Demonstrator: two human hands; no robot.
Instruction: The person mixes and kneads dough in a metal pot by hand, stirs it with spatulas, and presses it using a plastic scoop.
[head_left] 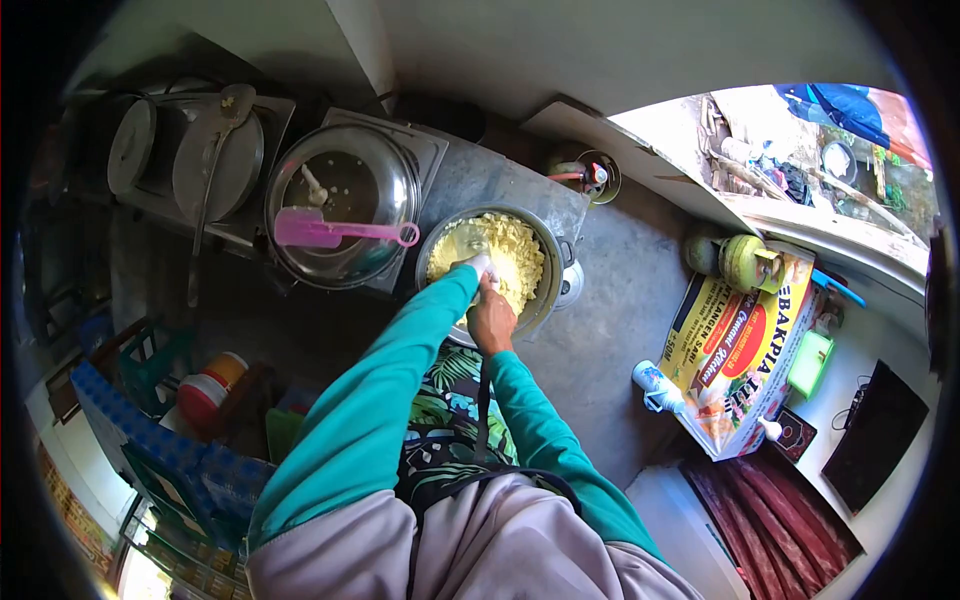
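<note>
Teal long sleeves [362, 400]; mauve-grey cloth [500, 540] over chest; dark leaf-print garment [447, 385] below; narrow black strap [484, 405].

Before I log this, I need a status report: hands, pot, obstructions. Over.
Left hand and right hand close together over pot, grip unclear. Yellow mixture inside. Pink utensil aside; nothing seen blocking.

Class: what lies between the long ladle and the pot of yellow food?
A wide metal pan, with a pink spatula across it, in the head view.
</note>
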